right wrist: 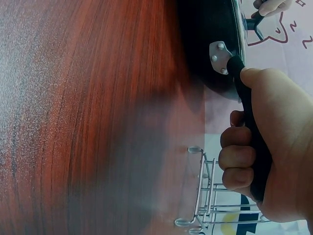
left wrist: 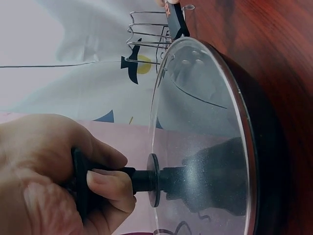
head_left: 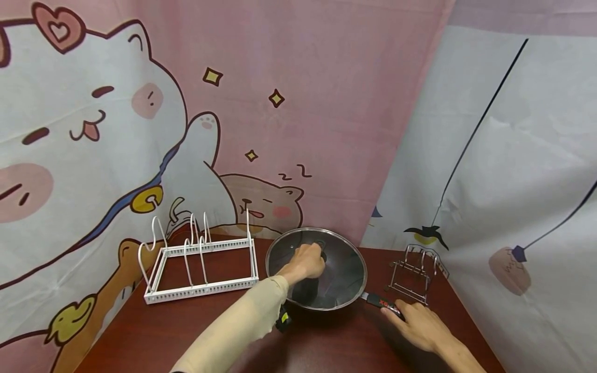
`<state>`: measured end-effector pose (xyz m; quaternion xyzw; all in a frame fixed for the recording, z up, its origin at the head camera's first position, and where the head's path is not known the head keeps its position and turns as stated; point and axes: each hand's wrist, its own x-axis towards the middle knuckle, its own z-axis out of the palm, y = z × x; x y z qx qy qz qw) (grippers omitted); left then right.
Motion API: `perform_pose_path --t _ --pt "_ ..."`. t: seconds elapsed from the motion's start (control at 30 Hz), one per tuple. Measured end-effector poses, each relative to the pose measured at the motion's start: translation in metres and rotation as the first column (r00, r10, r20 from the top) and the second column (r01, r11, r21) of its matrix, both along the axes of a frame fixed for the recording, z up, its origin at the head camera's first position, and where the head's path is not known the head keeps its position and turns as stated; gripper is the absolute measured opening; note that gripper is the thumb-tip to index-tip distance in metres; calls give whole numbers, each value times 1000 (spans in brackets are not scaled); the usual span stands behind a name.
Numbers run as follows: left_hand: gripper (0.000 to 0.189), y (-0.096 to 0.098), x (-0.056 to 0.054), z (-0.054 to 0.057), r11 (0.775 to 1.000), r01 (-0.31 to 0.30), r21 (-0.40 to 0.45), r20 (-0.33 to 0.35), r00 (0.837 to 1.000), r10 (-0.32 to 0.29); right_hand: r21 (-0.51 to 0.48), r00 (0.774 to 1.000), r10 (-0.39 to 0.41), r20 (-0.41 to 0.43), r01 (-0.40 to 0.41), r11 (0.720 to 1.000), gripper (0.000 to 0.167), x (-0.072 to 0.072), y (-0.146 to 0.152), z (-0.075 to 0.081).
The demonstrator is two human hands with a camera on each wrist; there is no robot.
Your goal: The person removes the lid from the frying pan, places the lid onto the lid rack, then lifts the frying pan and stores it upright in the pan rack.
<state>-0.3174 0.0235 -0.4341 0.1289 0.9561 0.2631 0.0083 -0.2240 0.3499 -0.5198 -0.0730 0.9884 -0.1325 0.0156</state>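
A dark frying pan (right wrist: 195, 49) stands on the table, covered by a round glass lid (head_left: 342, 274) with a metal rim. My left hand (head_left: 305, 263) grips the lid's black knob (left wrist: 143, 180), thumb and fingers curled round it. In the left wrist view the lid's rim lies along the pan's top edge. My right hand (head_left: 422, 326) holds the pan's long black handle (head_left: 380, 302), which points to the right and toward me. From the right wrist, the fingers (right wrist: 237, 157) wrap under the handle and the thumb lies along it.
A white rack (head_left: 200, 288) with upright loops stands at the left on the reddish-brown wooden table (head_left: 326, 344). On the right, beyond my right hand, is a small metal wire rack (head_left: 410, 282). A printed cartoon curtain (head_left: 326, 129) hangs close behind the pan.
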Motion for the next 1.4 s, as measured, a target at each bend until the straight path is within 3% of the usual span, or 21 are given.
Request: perform_pose_path --t 0.43,0.93,1.07,1.27,1.37,1.4 --pt "16 -3 0 0 999 22 -41 -49 998 -24 -34 1000 16 14 -16 999 47 1 0 1" --pt "20 -7 1 6 1000 25 -16 -37 999 -25 -15 1000 9 21 -8 1000 47 1 -1 4" --pt "19 -8 2 6 1000 18 -15 -39 999 -18 -57 999 20 29 -18 998 50 -2 4 -2" --pt "24 -8 3 8 999 32 -15 -39 999 -32 -110 992 115 -44 -119 987 52 -11 20 -21" --pt "25 -9 3 10 999 34 -18 -40 999 -34 -98 995 93 -27 -95 991 50 -8 17 -16" --pt "25 -9 3 11 999 32 -18 -39 999 -33 -86 998 55 5 -55 995 53 -5 11 -8"
